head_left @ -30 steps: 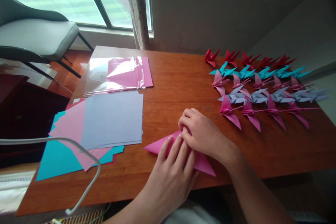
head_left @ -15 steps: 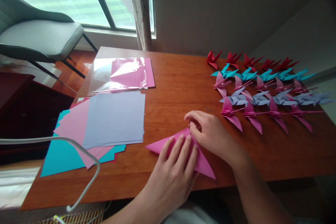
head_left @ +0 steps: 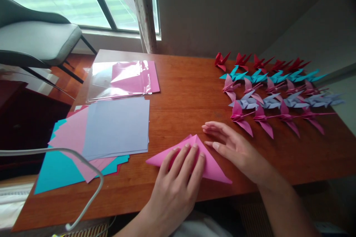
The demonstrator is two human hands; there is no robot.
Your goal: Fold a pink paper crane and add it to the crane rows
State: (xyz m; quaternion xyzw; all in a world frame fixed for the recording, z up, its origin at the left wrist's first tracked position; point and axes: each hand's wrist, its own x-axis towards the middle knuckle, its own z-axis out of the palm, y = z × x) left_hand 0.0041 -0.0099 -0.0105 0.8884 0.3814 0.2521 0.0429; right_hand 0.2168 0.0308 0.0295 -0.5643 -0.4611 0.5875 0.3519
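A pink paper sheet folded into a triangle [head_left: 211, 164] lies on the wooden table [head_left: 189, 92] near its front edge. My left hand [head_left: 178, 181] lies flat on the triangle's left half, fingers stretched out and holding it down. My right hand [head_left: 232, 146] rests just right of the triangle's peak, fingers extended and loosely apart, with nothing in it. Its fingertips lie beside the paper's upper right edge.
Rows of folded paper cranes [head_left: 272, 89] in red, teal, pink and lavender fill the table's right side. A stack of coloured sheets [head_left: 105, 133] and a clear plastic sleeve [head_left: 122, 79] lie at left. A white cable [head_left: 83, 177] loops at the front left. A grey chair [head_left: 36, 40] stands by the window.
My right hand has come off the triangle's peak, where it pinched the fold, and opened out to the right. My left hand stays flat on the paper.
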